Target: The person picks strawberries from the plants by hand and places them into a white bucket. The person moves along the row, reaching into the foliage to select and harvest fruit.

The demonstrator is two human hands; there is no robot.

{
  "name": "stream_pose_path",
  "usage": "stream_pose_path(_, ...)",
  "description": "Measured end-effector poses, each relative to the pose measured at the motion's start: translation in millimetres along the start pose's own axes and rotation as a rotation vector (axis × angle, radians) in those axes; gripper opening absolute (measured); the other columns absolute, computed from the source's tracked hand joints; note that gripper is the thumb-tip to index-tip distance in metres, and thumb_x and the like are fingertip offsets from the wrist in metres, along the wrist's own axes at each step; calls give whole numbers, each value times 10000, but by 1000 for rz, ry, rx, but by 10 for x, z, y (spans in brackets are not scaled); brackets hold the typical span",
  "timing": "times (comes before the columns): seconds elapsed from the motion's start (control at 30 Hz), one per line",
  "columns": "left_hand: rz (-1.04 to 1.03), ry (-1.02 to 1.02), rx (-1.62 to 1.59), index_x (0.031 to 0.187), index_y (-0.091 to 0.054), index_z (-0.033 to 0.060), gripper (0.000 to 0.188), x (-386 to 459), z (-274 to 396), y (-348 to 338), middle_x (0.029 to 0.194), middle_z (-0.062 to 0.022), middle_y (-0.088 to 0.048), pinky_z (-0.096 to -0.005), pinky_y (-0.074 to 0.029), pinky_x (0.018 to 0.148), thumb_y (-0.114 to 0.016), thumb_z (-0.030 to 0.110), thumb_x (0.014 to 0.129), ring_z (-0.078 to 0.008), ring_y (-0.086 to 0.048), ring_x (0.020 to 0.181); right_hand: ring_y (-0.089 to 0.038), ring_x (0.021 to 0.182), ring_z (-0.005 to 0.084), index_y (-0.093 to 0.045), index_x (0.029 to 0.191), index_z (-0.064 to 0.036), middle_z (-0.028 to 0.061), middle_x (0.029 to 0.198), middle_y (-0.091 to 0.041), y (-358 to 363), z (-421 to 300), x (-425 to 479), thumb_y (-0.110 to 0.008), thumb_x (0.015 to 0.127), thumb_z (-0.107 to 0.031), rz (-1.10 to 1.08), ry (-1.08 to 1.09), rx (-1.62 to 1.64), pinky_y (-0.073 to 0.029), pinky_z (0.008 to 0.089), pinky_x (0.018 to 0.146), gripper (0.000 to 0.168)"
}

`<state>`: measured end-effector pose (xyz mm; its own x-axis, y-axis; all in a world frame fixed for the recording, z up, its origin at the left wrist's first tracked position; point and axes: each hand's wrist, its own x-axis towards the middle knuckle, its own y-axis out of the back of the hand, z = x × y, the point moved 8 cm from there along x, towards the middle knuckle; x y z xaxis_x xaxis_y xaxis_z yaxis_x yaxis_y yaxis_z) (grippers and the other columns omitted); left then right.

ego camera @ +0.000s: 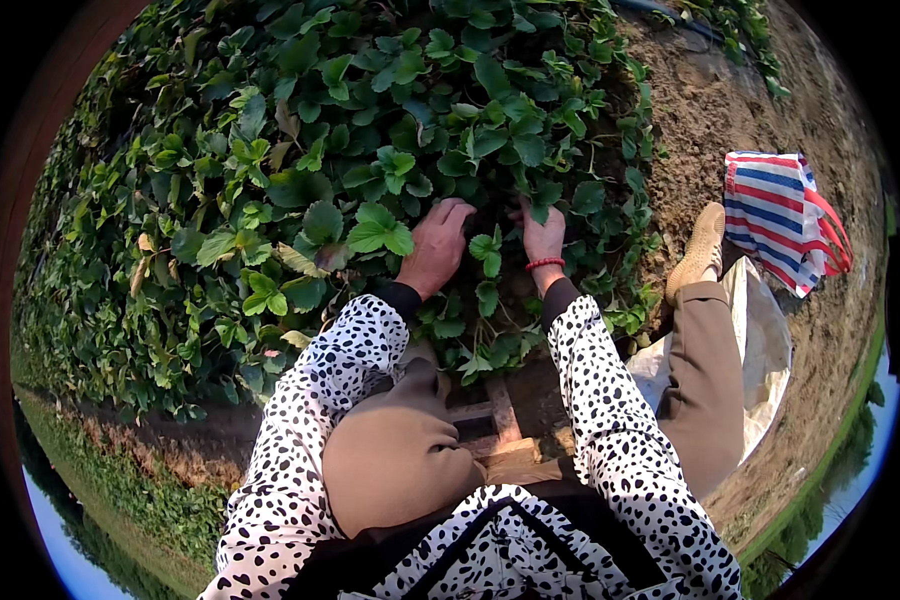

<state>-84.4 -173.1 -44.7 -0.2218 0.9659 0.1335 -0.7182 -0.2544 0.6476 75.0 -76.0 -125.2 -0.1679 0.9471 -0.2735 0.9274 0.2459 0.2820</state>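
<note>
Dense strawberry plants point(375, 229) with green, toothed leaves fill the ground in front of me. My left hand point(439, 244) reaches in among them, back of the hand up, fingers bent and their tips partly lost in shade. Just to its right, my right hand point(544, 229), with a red beaded bracelet point(545, 262) at the wrist, reaches into the same plants; leaves cover part of its fingers. Between the hands hangs a small leafy shoot point(487, 251). Whether either hand grips a stem or leaf cannot be told.
A striped red, white and blue bag point(769, 217) stands on bare soil point(690, 135) at the right, beside my shoe point(697, 251). A whitish plastic sheet point(765, 345) lies by my right leg. Below me is a wooden frame point(501, 412). A dark hose point(667, 11) runs at the top.
</note>
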Motion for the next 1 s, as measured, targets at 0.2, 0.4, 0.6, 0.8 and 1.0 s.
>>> stream_pose_path(0.2,37,247,-356,1126,-475,-7,407,225,-279,-211,1035,-183,-529,-375,-429,794,-549,57,730,-314,-545,877,-599,563,159,-641,878,-9,100,647,-634,5,43,-142,-593,844,-305,45,-7,-122,-449,298,520,302)
stream_pose_path(0.4,221,236,-238,1057,-469,-25,378,409,-323,-309,1031,-207,-503,-403,-392,850,-567,79,707,-374,-477,976,-592,607,109,-643,940,-9,60,770,-647,-58,-59,-103,-564,871,-254,-1,-33,-4,-453,242,511,267)
stream_pose_path(0.6,223,343,-552,1054,-412,1,352,361,-343,-347,935,-176,-586,-370,-451,746,-567,47,742,-324,-587,839,-597,653,98,-642,983,-28,48,817,-652,-62,-43,-115,-549,880,-236,-14,-135,111,-470,224,524,250)
stream_pose_path(0.8,72,328,-405,1066,-491,27,345,392,-432,-473,996,-150,-581,-373,-449,767,-598,72,741,-308,-568,877,-599,677,107,-636,981,-26,58,814,-653,-96,-61,-155,-554,872,-210,-36,-124,51,-478,240,559,229)
stream_pose_path(1.0,-20,18,-132,1063,-557,52,417,397,-176,-464,1122,-99,-535,-379,-426,839,-609,21,650,-340,-485,966,-560,848,363,-599,968,-51,167,954,-577,-163,-624,-318,-557,750,-86,-71,424,-345,-464,390,707,225)
